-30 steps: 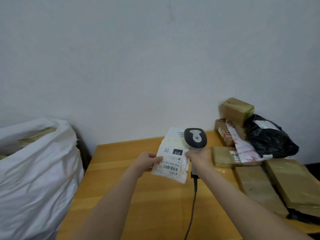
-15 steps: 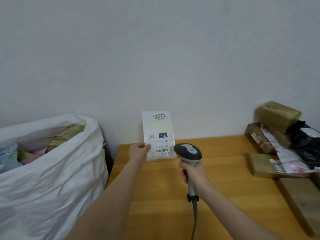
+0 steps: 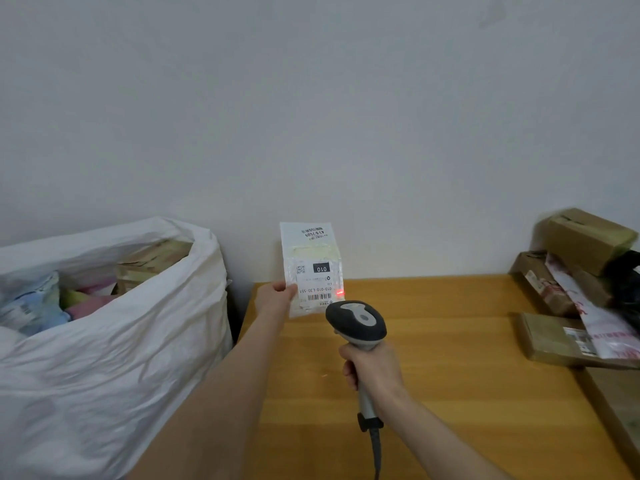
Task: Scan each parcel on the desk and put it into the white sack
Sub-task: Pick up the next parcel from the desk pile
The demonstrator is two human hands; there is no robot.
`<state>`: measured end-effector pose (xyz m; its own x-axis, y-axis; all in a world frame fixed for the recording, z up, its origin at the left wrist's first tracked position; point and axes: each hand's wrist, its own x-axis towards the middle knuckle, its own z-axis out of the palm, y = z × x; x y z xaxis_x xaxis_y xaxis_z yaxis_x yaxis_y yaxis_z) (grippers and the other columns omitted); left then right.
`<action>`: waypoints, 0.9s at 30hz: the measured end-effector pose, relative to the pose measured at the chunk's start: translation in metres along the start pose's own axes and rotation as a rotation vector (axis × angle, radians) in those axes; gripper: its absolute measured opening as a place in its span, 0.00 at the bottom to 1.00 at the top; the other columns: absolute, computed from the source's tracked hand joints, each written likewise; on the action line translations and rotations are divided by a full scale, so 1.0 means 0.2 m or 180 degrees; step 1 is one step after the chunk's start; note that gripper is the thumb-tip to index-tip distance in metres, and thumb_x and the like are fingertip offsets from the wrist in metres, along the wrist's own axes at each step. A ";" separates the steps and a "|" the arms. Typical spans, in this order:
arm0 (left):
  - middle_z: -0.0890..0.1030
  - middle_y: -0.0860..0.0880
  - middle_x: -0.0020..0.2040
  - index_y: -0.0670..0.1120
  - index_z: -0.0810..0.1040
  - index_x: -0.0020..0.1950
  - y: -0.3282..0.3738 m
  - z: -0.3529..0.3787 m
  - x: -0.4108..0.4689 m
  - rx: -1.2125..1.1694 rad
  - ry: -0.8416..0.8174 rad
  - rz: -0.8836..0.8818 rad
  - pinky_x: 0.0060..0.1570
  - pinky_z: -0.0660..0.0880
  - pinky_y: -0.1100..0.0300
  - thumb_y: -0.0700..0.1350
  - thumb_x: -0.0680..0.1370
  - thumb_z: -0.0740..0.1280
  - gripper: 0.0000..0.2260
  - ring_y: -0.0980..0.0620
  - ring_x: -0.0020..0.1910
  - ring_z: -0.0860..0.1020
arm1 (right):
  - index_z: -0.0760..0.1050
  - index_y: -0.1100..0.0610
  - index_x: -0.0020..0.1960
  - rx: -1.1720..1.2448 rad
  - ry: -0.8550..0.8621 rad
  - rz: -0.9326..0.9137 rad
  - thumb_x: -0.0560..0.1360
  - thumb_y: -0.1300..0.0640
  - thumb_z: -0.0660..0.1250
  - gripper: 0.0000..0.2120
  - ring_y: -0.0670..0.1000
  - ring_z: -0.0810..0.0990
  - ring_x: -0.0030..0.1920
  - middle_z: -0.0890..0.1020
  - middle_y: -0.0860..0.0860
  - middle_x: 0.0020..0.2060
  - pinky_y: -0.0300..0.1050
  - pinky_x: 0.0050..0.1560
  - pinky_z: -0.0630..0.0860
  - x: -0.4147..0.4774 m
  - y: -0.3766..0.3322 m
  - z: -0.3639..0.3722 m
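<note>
Head view: the left hand (image 3: 275, 299) pinches a flat white parcel (image 3: 311, 268) by its lower left edge, upright over the worktop's (image 3: 450, 358) far side; the fingers behind it are hidden. The right hand (image 3: 375, 372) is curled round the scanner (image 3: 356, 323), just below the parcel, with a red spot on its label. The white sack (image 3: 121, 358) stands left of the worktop, its contents half hidden. The frame edge cuts off the brown parcels (image 3: 554, 344) on the right.
</note>
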<state>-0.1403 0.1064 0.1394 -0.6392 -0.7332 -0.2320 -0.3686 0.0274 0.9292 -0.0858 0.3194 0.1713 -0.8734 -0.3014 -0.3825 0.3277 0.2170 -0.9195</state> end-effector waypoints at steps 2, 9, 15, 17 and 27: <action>0.82 0.47 0.47 0.44 0.80 0.55 0.00 -0.01 0.00 0.0000 0.0022 -0.0002 0.51 0.80 0.51 0.41 0.77 0.68 0.08 0.47 0.44 0.82 | 0.74 0.61 0.34 0.0002 -0.0045 -0.0003 0.72 0.67 0.66 0.08 0.50 0.72 0.25 0.77 0.56 0.26 0.43 0.28 0.70 -0.01 0.00 0.00; 0.83 0.47 0.44 0.42 0.82 0.54 -0.01 -0.04 -0.03 0.0167 0.0251 0.0114 0.52 0.79 0.50 0.43 0.76 0.69 0.09 0.47 0.45 0.82 | 0.73 0.62 0.33 0.0122 -0.0106 0.0021 0.71 0.68 0.66 0.09 0.51 0.71 0.23 0.75 0.56 0.25 0.42 0.27 0.69 -0.02 0.00 -0.02; 0.83 0.48 0.42 0.40 0.82 0.53 0.00 -0.05 -0.08 0.0221 0.0376 0.0192 0.49 0.80 0.54 0.42 0.76 0.68 0.08 0.49 0.43 0.82 | 0.73 0.63 0.34 0.0227 -0.0222 0.0004 0.71 0.69 0.65 0.07 0.51 0.71 0.23 0.74 0.56 0.26 0.42 0.26 0.68 -0.03 -0.01 -0.04; 0.82 0.49 0.42 0.41 0.82 0.50 0.01 -0.06 -0.09 0.0238 0.0378 0.0205 0.48 0.79 0.55 0.43 0.77 0.68 0.07 0.49 0.44 0.82 | 0.73 0.62 0.35 0.0214 -0.0301 -0.0017 0.71 0.69 0.65 0.07 0.50 0.71 0.24 0.75 0.56 0.26 0.42 0.26 0.69 -0.04 -0.01 -0.04; 0.85 0.47 0.44 0.45 0.83 0.48 0.00 -0.15 -0.09 -0.0033 0.0472 0.0113 0.53 0.79 0.46 0.46 0.71 0.72 0.08 0.45 0.45 0.83 | 0.74 0.63 0.36 0.0406 -0.0665 -0.0227 0.73 0.68 0.66 0.08 0.50 0.72 0.25 0.75 0.55 0.26 0.44 0.29 0.70 -0.02 -0.06 -0.05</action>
<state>-0.1087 0.1006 0.1524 -0.5448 -0.8242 -0.1546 -0.3401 0.0487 0.9391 -0.0905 0.3280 0.1851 -0.8068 -0.5000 -0.3146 0.3225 0.0735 -0.9437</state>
